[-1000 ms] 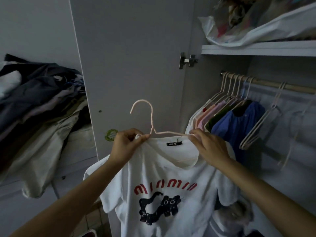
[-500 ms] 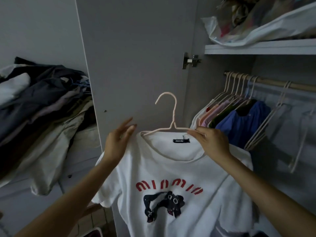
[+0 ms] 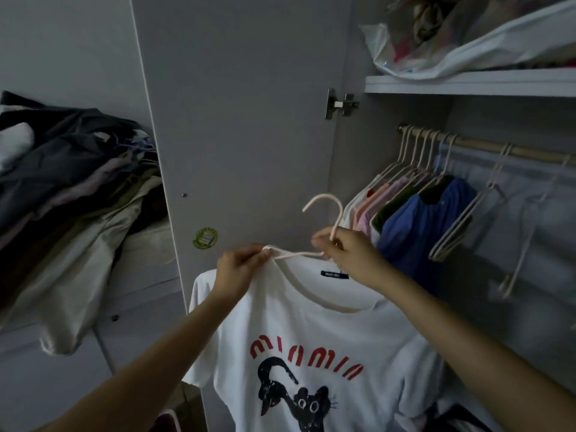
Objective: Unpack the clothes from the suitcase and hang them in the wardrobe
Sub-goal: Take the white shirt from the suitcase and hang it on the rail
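I hold up a white T-shirt (image 3: 311, 344) with red lettering and a black cat print, its front toward me, on a pale pink hanger (image 3: 324, 226). The hanger's hook points left, near the wardrobe rail (image 3: 486, 146) crowded with hung shirts.

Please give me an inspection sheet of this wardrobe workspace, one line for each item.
Surface: wooden rail under a white shelf.
Job's things: white T-shirt on a pink hanger, not yet on the rail; hung clothes at the rail's left end.
Clutter: clothes pile left of the door; plastic bag on the shelf.
Grippers: left hand pinches the hanger's end and shirt shoulder; right hand grips the hanger's neck.
Cables: nothing seen.
Surroundings: open wardrobe door; empty hangers.
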